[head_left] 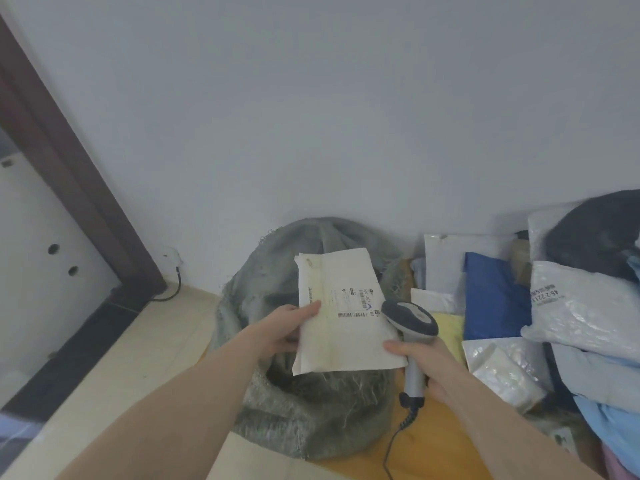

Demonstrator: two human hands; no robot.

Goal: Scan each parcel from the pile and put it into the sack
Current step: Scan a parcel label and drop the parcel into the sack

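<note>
fingers of left hand (284, 329) pinch parcel (341, 313); right hand (420, 362) grips scanner (412, 327).

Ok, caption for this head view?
Left hand holds parcel over sack; right hand grips scanner.

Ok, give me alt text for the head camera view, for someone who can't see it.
A person's left hand holds a white parcel above an open grey sack, while the right hand grips a barcode scanner beside its label. More parcels lie piled at right.
</note>
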